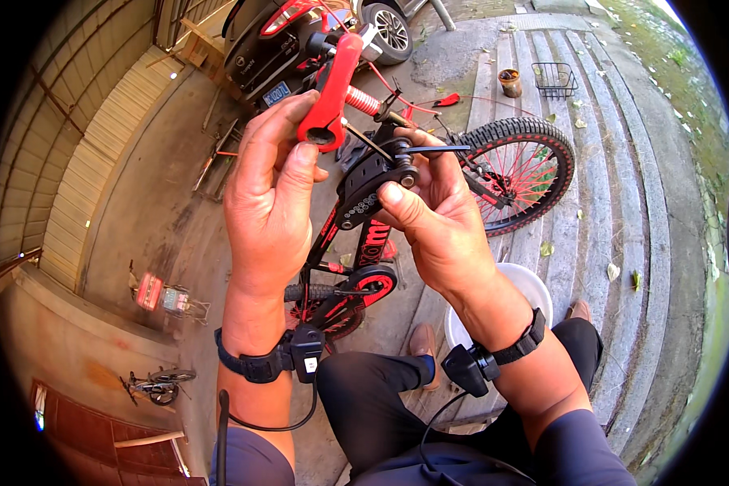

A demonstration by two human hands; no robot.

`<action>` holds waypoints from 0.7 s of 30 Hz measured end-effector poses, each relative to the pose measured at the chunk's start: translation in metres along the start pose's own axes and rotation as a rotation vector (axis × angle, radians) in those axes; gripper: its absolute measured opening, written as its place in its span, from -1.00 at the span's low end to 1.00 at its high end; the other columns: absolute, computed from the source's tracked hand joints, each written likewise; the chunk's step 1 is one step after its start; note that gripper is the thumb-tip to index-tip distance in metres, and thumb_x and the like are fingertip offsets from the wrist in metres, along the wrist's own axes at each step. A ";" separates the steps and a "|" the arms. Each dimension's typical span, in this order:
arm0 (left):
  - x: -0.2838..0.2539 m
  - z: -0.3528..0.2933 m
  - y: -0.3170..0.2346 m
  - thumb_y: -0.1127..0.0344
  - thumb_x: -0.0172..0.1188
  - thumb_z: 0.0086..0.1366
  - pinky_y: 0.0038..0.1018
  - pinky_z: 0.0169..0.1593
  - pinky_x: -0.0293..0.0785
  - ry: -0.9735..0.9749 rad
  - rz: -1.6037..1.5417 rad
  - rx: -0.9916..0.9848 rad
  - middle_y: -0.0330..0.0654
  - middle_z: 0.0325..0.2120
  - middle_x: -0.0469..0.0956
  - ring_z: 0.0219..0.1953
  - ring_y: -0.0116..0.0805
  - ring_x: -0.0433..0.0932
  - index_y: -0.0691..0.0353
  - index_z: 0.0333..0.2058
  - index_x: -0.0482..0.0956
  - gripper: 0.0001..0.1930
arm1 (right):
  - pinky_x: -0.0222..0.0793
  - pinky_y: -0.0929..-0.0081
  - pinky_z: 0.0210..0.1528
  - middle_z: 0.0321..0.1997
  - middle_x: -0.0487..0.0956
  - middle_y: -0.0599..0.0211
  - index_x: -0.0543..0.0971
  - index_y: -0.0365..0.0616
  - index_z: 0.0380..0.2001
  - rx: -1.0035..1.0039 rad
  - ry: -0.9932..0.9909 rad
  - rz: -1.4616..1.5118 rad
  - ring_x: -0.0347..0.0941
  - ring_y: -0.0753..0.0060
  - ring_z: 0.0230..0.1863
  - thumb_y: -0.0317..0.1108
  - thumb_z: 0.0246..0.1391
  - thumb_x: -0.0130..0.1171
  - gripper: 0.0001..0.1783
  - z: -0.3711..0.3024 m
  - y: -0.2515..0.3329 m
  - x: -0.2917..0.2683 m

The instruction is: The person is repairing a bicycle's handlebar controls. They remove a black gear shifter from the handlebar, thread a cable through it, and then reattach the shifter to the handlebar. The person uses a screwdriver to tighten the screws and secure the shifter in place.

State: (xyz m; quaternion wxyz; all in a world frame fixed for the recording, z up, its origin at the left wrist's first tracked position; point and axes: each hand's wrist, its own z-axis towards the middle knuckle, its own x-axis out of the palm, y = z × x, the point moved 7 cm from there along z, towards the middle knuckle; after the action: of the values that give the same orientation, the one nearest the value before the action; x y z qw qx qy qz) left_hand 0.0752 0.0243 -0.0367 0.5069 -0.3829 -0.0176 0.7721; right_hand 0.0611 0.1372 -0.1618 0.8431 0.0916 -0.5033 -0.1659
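Observation:
My left hand [271, 190] pinches a red bicycle part [332, 97] between thumb and fingers. The part is long, with a round hollow clamp at its lower end; its upper end reaches black fittings. Held in my right hand [437, 211] is a black folding multi-tool [364, 188], its thumb on the body. Two hex keys stand out from the tool: one points toward the red clamp, the other to the right. Behind both hands is a black and red bicycle [373, 243], with a red spring and a red-spoked wheel [520, 174]. Fingers partly hide the tool.
A white tub [533, 285] stands by my right forearm. Beyond the wheel, on grooved slabs, are a tin [510, 83], a wire basket [555, 78] and a small red piece [447, 100]. A dark car [259, 57] is parked far left; another small bicycle [162, 387] lies lower left.

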 end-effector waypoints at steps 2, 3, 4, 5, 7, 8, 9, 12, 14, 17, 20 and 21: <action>0.000 -0.001 0.000 0.39 0.04 0.50 -0.53 -0.16 0.51 -0.001 -0.001 -0.002 -0.20 0.00 0.59 -0.04 -0.44 0.59 0.29 0.24 0.42 -0.62 | 0.40 0.50 0.15 0.06 0.43 0.35 0.23 -0.14 0.30 -0.004 0.004 -0.006 0.43 0.54 0.10 -0.49 0.20 0.31 -0.33 0.000 0.001 0.001; 0.000 -0.001 0.000 0.39 0.04 0.50 -0.53 -0.16 0.51 0.000 -0.003 -0.001 -0.20 0.00 0.59 -0.04 -0.45 0.59 0.29 0.24 0.42 -0.62 | 0.40 0.50 0.15 0.07 0.43 0.35 0.23 -0.14 0.30 -0.006 0.006 -0.010 0.43 0.54 0.10 -0.48 0.20 0.31 -0.33 0.000 0.002 0.002; 0.000 -0.002 0.000 0.39 0.04 0.50 -0.53 -0.16 0.51 0.001 -0.004 -0.001 -0.20 0.00 0.59 -0.04 -0.45 0.59 0.29 0.24 0.42 -0.62 | 0.41 0.51 0.14 0.08 0.44 0.35 0.23 -0.14 0.30 -0.002 0.007 0.001 0.44 0.55 0.10 -0.47 0.20 0.31 -0.33 0.000 0.001 0.002; 0.001 -0.002 0.000 0.39 0.04 0.50 -0.53 -0.16 0.51 0.000 -0.007 -0.001 -0.20 0.00 0.59 -0.04 -0.45 0.59 0.29 0.23 0.42 -0.62 | 0.42 0.51 0.13 0.08 0.44 0.35 0.23 -0.14 0.30 0.001 0.007 0.011 0.44 0.55 0.09 -0.46 0.21 0.30 -0.33 0.000 0.000 0.002; 0.002 -0.002 -0.001 0.39 0.04 0.49 -0.53 -0.16 0.51 -0.002 -0.011 -0.001 -0.21 0.00 0.59 -0.05 -0.45 0.59 0.29 0.23 0.42 -0.62 | 0.45 0.51 0.09 0.08 0.45 0.36 0.23 -0.14 0.30 0.024 0.013 0.011 0.46 0.55 0.07 -0.43 0.23 0.29 -0.35 0.001 -0.001 0.002; 0.002 -0.003 -0.001 0.39 0.04 0.49 -0.53 -0.16 0.51 -0.001 -0.011 0.003 -0.21 0.00 0.59 -0.05 -0.45 0.59 0.29 0.23 0.42 -0.63 | 0.47 0.50 0.07 0.09 0.46 0.36 0.23 -0.15 0.29 0.044 0.019 0.001 0.48 0.55 0.06 -0.41 0.24 0.28 -0.36 0.000 -0.002 0.001; 0.002 -0.003 0.000 0.39 0.04 0.49 -0.54 -0.16 0.51 0.000 -0.012 0.008 -0.21 0.00 0.58 -0.05 -0.45 0.59 0.28 0.23 0.43 -0.63 | 0.49 0.50 0.05 0.09 0.47 0.36 0.24 -0.15 0.29 0.063 0.025 -0.010 0.49 0.55 0.05 -0.38 0.26 0.26 -0.38 0.000 -0.003 0.001; 0.002 -0.002 -0.001 0.39 0.04 0.49 -0.54 -0.16 0.50 -0.003 -0.032 0.003 -0.21 0.00 0.58 -0.05 -0.45 0.59 0.28 0.22 0.43 -0.63 | 0.56 0.52 -0.08 0.03 0.53 0.40 0.32 -0.16 0.24 0.129 0.019 0.013 0.54 0.56 -0.03 -0.30 0.31 0.21 -0.48 -0.001 0.000 0.002; 0.001 -0.003 0.000 0.39 0.04 0.49 -0.54 -0.16 0.50 -0.005 -0.039 -0.001 -0.21 0.00 0.58 -0.05 -0.45 0.59 0.28 0.22 0.43 -0.64 | 0.58 0.54 -0.14 -0.01 0.57 0.40 0.38 -0.16 0.20 0.165 0.032 0.089 0.57 0.58 -0.08 -0.25 0.34 0.17 -0.55 -0.002 -0.004 0.002; 0.002 -0.003 0.000 0.40 0.04 0.49 -0.55 -0.17 0.50 -0.008 -0.050 0.005 -0.20 0.01 0.58 -0.06 -0.45 0.60 0.28 0.21 0.44 -0.64 | 0.59 0.57 -0.28 -0.17 0.63 0.41 0.51 -0.16 0.01 0.217 0.041 0.155 0.61 0.60 -0.23 -0.13 0.39 0.10 -0.66 -0.002 -0.003 0.003; 0.002 -0.004 0.000 0.40 0.05 0.49 -0.55 -0.17 0.50 -0.008 -0.046 -0.002 -0.20 0.01 0.57 -0.06 -0.45 0.60 0.29 0.21 0.44 -0.64 | 0.56 0.57 -0.44 -0.38 0.64 0.38 0.55 -0.15 -0.16 0.291 -0.078 0.186 0.59 0.57 -0.46 0.02 0.41 0.01 -0.58 -0.004 -0.005 0.000; 0.002 -0.005 0.001 0.40 0.05 0.49 -0.55 -0.17 0.50 -0.006 -0.043 -0.002 -0.20 0.02 0.57 -0.06 -0.45 0.60 0.29 0.21 0.44 -0.64 | 0.52 0.58 -0.49 -0.34 0.65 0.34 0.55 -0.15 -0.09 0.329 -0.045 0.176 0.61 0.51 -0.44 0.11 0.38 0.00 -0.50 -0.005 -0.008 -0.003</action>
State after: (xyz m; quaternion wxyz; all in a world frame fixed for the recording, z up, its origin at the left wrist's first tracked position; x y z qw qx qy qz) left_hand 0.0769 0.0235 -0.0415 0.5229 -0.3805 -0.0279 0.7622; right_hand 0.0630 0.1308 -0.1692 0.8165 0.1799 -0.5485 -0.0088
